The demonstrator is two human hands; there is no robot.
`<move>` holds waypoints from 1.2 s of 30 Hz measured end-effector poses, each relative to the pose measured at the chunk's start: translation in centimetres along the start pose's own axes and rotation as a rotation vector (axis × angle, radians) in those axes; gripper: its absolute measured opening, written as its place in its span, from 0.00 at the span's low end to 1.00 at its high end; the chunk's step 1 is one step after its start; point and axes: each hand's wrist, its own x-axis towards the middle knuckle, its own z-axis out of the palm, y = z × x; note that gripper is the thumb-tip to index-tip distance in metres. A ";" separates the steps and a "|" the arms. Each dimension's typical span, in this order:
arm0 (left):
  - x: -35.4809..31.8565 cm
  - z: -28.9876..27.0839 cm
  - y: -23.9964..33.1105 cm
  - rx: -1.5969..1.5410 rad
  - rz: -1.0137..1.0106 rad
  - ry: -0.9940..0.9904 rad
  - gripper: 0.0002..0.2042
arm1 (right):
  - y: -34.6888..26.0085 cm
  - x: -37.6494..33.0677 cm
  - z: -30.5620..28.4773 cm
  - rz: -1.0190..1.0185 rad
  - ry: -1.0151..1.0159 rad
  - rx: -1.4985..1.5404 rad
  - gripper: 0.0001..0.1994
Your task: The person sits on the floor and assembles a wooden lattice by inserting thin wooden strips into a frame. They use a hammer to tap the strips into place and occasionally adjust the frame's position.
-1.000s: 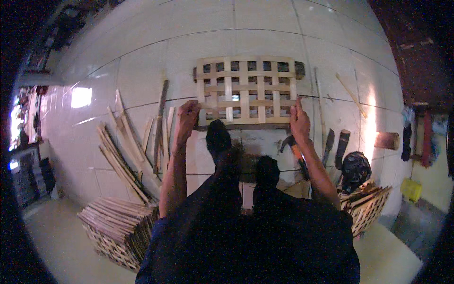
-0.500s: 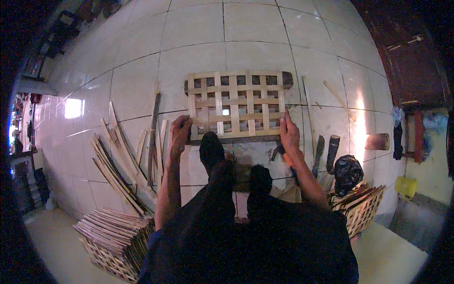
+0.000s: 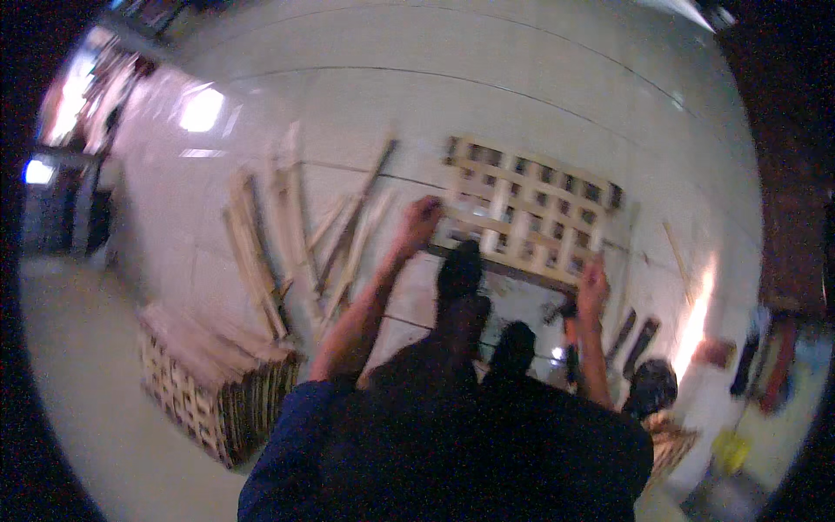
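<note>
A woven panel of pale bamboo strips (image 3: 501, 198) lies flat across dark wooden bars (image 3: 614, 197) on the floor, between my two hands. My left hand (image 3: 421, 221) is closed at its left edge, near the front corner. Along the right edge my right hand (image 3: 593, 285) grips the panel near its front corner, the fingers blurred. My dark-covered left foot (image 3: 459, 270) touches the panel's front side, and the right foot (image 3: 513, 344) sits a little nearer to me. By my right forearm lies a tool with an orange handle (image 3: 571, 331), seemingly a hammer.
Loose bamboo strips (image 3: 300, 235) lie fanned out at left, behind a thick stack of woven panels (image 3: 217, 374). At right are two dark blade-like or stick-shaped tools (image 3: 641, 348), a black plastic bag (image 3: 652, 387), more woven panels (image 3: 670, 444) and a short wood piece (image 3: 713, 352).
My view has swung to the left, so the panel and hands now appear further right and tilted. Both hands stay at the panel's edges.
</note>
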 end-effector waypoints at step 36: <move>-4.7 -11.2 -7.2 0.565 -0.039 0.489 0.11 | 8.2 0.6 -3.5 -0.223 0.179 -0.406 0.19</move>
